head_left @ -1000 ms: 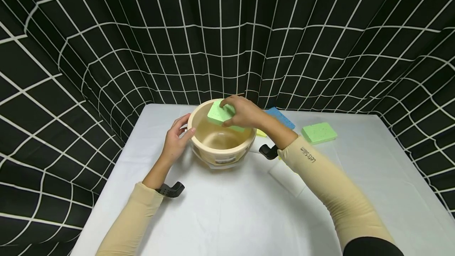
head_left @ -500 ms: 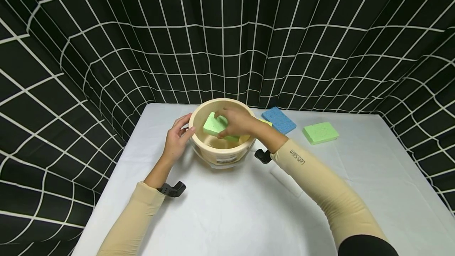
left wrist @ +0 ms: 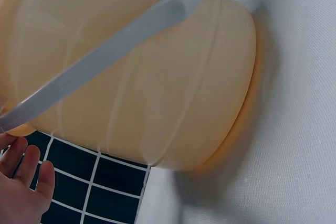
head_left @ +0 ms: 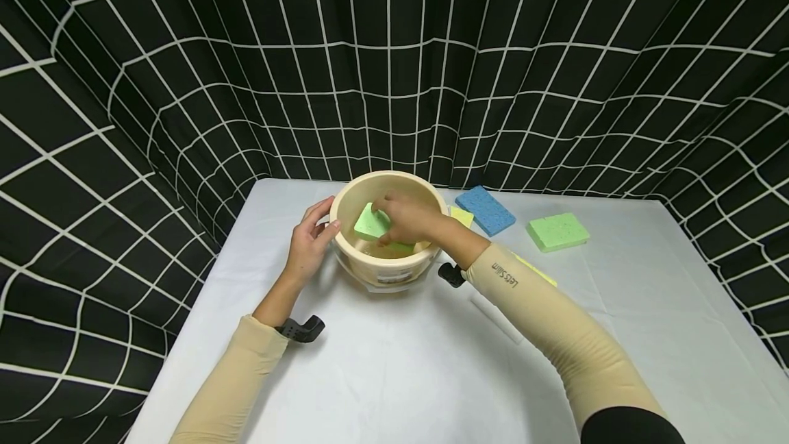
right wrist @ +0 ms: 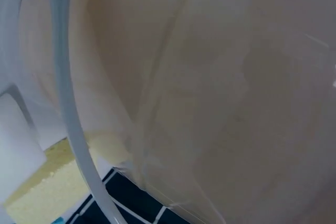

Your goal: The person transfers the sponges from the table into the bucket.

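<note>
A cream plastic bucket stands at the back of the table, its pale bail handle hanging along the outside. My left hand grips its left rim, thumb over the edge and fingers outside. In the left wrist view, only the fingers beside the bucket show. Inside the bucket, my right hand holds a light green sponge between thumb and fingers. The palm hides part of that sponge. The right wrist view shows the bucket's wall close up, without the hand.
Right of the bucket lie a yellow sponge, a blue sponge and another green sponge. A second yellow sponge and a flat white piece are partly hidden by the right forearm. A black gridded curtain hangs behind the table.
My right hand has lowered the green sponge from the bucket's mouth deeper inside. The right forearm has shifted left, uncovering more of the blue sponge. The left hand stays on the rim.
</note>
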### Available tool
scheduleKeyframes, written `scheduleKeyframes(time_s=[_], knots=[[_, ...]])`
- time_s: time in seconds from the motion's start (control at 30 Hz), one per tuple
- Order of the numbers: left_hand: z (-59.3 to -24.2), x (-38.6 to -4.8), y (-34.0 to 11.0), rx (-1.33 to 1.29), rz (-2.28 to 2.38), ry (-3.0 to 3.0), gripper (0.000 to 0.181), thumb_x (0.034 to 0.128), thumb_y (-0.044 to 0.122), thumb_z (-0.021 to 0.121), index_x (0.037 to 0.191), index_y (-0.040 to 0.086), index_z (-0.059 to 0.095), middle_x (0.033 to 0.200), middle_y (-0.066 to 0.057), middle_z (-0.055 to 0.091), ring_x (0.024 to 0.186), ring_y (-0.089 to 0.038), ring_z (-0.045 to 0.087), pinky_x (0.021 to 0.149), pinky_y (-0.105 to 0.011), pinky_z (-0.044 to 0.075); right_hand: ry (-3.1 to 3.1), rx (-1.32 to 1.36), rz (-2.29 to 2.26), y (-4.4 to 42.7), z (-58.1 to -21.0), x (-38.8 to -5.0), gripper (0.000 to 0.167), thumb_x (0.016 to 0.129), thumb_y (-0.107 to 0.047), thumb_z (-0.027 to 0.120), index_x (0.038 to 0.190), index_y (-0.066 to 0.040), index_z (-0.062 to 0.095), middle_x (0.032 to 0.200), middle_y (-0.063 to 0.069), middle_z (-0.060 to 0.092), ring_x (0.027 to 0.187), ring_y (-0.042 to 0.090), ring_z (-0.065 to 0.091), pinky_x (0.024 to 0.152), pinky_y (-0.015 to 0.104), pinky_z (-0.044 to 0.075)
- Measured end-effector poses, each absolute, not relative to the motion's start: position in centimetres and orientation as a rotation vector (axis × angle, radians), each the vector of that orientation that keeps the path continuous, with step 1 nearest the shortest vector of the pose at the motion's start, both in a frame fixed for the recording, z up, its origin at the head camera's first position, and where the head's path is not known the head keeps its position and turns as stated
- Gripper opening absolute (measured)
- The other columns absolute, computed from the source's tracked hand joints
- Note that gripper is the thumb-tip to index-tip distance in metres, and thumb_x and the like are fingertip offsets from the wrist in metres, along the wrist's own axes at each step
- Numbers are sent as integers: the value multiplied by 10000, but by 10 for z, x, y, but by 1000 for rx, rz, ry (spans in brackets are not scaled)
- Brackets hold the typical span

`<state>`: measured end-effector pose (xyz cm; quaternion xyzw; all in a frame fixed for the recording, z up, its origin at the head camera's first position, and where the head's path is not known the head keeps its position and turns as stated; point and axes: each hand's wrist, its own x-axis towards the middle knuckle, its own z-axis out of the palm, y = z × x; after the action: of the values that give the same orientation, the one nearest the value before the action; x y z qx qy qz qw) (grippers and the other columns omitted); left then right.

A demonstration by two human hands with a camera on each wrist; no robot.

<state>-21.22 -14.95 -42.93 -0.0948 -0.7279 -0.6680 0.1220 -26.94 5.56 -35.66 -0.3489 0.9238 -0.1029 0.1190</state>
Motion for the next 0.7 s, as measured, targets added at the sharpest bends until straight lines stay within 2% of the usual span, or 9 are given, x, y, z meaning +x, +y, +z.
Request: scheduleKeyframes(time_s=[0.3, 0.7], knots=[[-430, -212, -149, -292, -1965, -2106, 502, 940, 15, 578, 1417, -59, 439, 1456, -188, 420, 1284, -237, 448, 967, -192, 447, 2672, -1010, -220, 52, -362, -271, 661, 804, -349, 780, 1354, -97, 515, 1265, 116, 564, 1139, 251, 539, 1051, 393, 441], [-431, -213, -150, -307, -1959, -2099, 501, 937, 1, 571, 1416, -63, 438, 1453, -201, 417, 1248, -215, 456, 936, -150, 438, 2638, -1029, -120, 47, -365, -273, 654, 799, -344, 788, 1337, -82, 525, 1149, 83, 571, 1037, 217, 530, 966, 368, 473]])
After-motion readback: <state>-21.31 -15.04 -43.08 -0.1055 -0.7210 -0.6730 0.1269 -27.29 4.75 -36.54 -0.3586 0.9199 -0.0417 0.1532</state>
